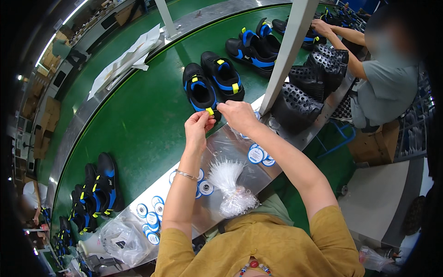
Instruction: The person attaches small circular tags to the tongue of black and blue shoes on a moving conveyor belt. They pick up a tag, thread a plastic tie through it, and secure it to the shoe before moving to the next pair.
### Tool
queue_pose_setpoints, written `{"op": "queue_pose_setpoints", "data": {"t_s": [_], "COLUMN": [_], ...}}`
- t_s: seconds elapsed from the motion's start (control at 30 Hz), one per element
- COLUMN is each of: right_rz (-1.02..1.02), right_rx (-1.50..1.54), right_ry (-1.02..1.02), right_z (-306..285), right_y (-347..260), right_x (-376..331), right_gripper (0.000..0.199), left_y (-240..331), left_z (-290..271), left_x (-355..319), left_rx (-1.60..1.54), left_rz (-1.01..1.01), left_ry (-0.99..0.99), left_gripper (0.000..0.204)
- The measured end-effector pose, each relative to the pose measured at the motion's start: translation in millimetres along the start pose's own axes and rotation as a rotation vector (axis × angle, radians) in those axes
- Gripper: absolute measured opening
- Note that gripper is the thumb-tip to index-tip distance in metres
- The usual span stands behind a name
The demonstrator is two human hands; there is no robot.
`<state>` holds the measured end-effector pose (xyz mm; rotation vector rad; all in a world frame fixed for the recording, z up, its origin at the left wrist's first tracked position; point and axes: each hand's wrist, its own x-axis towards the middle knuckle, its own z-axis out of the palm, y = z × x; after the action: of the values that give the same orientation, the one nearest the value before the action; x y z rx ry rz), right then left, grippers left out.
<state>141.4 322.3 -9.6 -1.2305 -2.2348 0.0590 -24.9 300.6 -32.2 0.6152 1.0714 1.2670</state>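
A black and blue shoe (192,82) with yellow tabs lies on the green belt, its heel toward me. My left hand (198,128) pinches the yellow heel tab (210,111) between thumb and fingers. Right beside the tab, my right hand (238,116) has its fingertips pressed together; what they hold, if anything, is too small to make out. The matching shoe (224,77) stands just to the right, also heel toward me. On the metal ledge below my hands lies a bundle of clear plastic strands (227,177).
Round blue and white tags (152,219) lie in groups along the ledge (194,217). A clear plastic bag (124,242) sits at its left end. A white post (288,51) rises beside black perforated pieces (295,106). More shoes (107,180) stand on the belt; a co-worker (385,87) handles others.
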Motion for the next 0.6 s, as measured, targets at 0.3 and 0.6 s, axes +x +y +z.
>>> {"op": "queue_pose_setpoints", "data": {"t_s": [0.3, 0.6], "right_rz": [-0.101, -0.179], "right_rx": [-0.107, -0.236], "right_ry": [0.02, -0.007], "right_z": [-11.3, -17.4], "right_y": [-12.4, -17.3], "right_x": [6.9, 3.9], "right_gripper": [0.007, 0.008], "left_y": [-1.6, -2.6], "left_z": [-5.8, -13.5], "left_x": [-2.5, -4.8], "left_rx": [0.024, 0.02], "left_rz": [0.024, 0.039], "left_ry": [0.011, 0.037], "left_gripper": [0.015, 0.016]}}
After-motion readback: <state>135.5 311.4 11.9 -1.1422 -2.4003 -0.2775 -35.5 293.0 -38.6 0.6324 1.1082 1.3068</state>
